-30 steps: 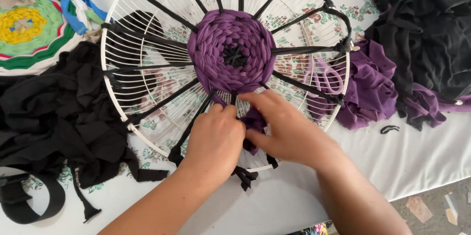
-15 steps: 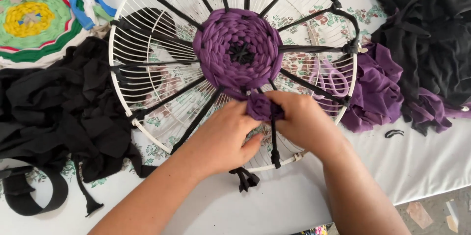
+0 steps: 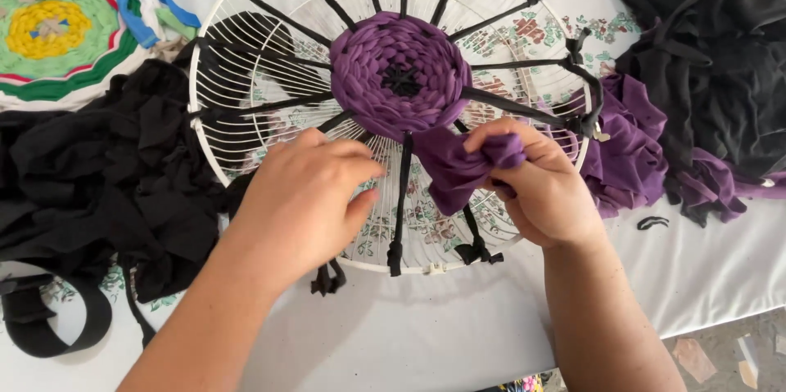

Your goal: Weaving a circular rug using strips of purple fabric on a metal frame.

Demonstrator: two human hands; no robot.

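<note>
Head cam: right hand [image 3: 547, 196] pinches purple fabric strip [image 3: 458, 164] running up-left into round purple woven centre [image 3: 399, 73], left hand [image 3: 307, 196] flat w/ nothing held (just beside black spoke [image 3: 401, 196]).

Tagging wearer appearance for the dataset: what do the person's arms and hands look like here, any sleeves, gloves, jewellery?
Both arms are bare from the frame edge up to the wrist: no sleeves in view. The left hand and right hand wear no gloves, and no rings, watch or bracelets show. The fingers are uncovered, nails short and unpainted as far as can be seen. No markings or tattoos are visible.
</note>
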